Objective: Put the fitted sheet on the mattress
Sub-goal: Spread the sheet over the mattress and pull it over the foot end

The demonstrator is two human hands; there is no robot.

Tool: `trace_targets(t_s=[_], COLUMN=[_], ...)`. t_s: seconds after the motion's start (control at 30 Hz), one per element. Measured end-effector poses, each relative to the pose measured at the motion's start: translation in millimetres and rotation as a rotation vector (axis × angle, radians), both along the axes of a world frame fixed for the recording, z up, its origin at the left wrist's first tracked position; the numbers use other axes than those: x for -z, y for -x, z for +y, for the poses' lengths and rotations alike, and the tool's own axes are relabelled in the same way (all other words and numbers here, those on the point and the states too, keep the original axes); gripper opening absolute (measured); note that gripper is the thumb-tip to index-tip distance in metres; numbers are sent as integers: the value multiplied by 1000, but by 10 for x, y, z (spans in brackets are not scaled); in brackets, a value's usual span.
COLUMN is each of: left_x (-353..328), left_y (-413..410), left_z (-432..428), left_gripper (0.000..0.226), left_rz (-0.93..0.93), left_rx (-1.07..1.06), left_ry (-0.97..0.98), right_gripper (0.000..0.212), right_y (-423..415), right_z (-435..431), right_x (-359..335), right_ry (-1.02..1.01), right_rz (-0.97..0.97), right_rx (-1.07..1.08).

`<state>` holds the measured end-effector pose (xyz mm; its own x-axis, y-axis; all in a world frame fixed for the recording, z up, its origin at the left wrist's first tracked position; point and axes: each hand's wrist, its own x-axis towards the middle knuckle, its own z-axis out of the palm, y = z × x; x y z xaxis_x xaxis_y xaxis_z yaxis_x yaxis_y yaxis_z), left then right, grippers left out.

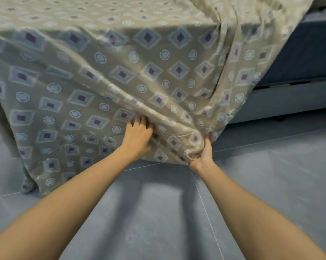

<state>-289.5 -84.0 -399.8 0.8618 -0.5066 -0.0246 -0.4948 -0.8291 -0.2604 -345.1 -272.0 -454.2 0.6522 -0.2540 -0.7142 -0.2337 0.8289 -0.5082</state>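
My only view's the head cam, aimed forward and down, pretty close over the bed (299, 53) corner and floor (252, 184).

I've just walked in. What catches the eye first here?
The olive fitted sheet printed with diamonds and circles, draped over the bed's near corner, hanging toward the grey floor. At its lower edge the right hand grips a bunched fold; the left hand grips the cloth beside it. Bare blue mattress shows at right.

Bare forearms run to bare left hand (137, 138) and right hand (203, 156).
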Motion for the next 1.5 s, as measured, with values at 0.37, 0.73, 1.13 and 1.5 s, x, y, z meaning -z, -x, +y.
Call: trace_targets(t_s=[0.37,0.73,1.13,1.5], left_x=[405,798,1020,1324], left_y=[32,-210,-169,-129], left_z=[4,1,587,1488], left_gripper=[86,32,33,19], left_rz=[103,168,296,867], left_rx=[72,106,-50,-1322], left_ry=[-144,-162,125,1156], right_gripper=[48,68,7,38], right_y=[-210,-166,-370,-504], right_z=[74,284,469,1000], right_x=[111,703,708,817], right_ry=[410,624,177,366], right_rz=[321,535,170,274], right_rx=[-26,-445,-431,-262])
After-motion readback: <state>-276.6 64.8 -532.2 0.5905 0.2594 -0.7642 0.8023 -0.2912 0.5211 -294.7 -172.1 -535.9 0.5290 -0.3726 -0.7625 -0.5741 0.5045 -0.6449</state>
